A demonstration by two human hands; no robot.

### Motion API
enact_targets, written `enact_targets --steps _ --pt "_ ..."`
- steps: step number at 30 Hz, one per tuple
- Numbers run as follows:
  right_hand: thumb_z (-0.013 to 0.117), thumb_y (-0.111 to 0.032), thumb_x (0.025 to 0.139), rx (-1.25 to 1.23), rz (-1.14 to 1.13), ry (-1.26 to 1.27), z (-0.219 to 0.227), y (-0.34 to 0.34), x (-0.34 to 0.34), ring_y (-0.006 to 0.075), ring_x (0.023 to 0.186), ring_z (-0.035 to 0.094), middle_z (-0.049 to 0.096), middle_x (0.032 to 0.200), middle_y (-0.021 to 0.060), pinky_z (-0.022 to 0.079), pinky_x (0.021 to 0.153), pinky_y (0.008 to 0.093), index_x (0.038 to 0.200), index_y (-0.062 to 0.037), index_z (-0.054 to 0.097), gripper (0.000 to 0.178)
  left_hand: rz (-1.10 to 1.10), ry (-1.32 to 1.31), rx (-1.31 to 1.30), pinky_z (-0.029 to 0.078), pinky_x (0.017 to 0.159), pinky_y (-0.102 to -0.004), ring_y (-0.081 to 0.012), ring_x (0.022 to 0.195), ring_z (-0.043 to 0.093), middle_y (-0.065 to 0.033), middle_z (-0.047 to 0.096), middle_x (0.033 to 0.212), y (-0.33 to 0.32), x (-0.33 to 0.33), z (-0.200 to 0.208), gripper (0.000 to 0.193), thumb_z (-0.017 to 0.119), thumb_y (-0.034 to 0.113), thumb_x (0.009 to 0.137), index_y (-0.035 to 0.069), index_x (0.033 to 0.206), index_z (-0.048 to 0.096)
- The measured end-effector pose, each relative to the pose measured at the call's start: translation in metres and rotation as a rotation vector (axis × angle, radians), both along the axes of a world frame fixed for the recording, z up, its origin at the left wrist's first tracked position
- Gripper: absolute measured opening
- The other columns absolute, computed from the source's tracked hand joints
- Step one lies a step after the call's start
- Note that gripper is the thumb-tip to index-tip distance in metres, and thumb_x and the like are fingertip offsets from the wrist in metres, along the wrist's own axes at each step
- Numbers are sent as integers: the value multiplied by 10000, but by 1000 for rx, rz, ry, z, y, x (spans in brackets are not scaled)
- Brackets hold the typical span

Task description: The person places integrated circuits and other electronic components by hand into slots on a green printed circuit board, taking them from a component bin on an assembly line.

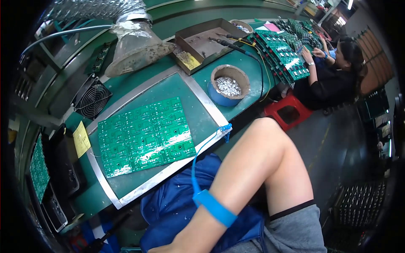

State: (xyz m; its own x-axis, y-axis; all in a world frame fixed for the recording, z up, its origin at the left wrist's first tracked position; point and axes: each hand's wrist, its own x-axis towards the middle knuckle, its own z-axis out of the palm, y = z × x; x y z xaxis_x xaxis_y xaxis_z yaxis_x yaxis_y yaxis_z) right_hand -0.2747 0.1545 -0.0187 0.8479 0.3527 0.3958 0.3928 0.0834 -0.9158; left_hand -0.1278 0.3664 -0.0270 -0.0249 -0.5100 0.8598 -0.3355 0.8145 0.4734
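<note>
My right arm comes in from the lower right, bent sharply at the elbow, with its forearm running back down over a blue cloth (173, 189) on my lap. Round its wrist is a blue wrist strap (217, 208), whose cord runs up to the corner of a metal frame (206, 103). Only part of my right hand (166, 248) shows at the lower edge; its fingers are cut off. My left hand is out of view. In front of me a large green circuit board panel (145, 135) lies inside the frame, with neither hand visibly touching it.
Beyond the frame are a blue-sided pot of silvery metal (228, 86), a metal tray (211, 42), a soldering iron (232, 46) and an extraction hood (137, 48). A fan (92, 99) and yellow paper (81, 139) are left. Far right, a co-worker (333, 80) handles stacked boards (282, 50).
</note>
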Motion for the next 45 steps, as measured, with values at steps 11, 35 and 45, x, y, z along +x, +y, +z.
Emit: enact_targets --steps 11,35,45 --pt "650 -433 833 -205 -69 -169 -67 68 130 308 686 645 668 730 151 493 611 424 755 -7 660 433 -1103 293 -6 503 590 -286 -191 592 558 -61 527 675 -279 -72 -17 231 577 180 930 52 737 565" --pt "744 -283 636 -577 -275 -675 -94 45 113 300 663 635 645 650 73 452 535 417 680 -148 698 150 385 -604 528 513 566 -282 -191 695 582 -81 561 875 -148 -146 20 535 549 123 715 14 1239 568" --pt "703 -166 705 -608 -105 -314 -139 19 75 300 680 649 671 708 117 486 573 394 777 -66 701 123 -130 -10 612 519 614 -285 -193 712 636 -152 633 840 -187 -117 8 348 523 -107 810 -46 1150 562"
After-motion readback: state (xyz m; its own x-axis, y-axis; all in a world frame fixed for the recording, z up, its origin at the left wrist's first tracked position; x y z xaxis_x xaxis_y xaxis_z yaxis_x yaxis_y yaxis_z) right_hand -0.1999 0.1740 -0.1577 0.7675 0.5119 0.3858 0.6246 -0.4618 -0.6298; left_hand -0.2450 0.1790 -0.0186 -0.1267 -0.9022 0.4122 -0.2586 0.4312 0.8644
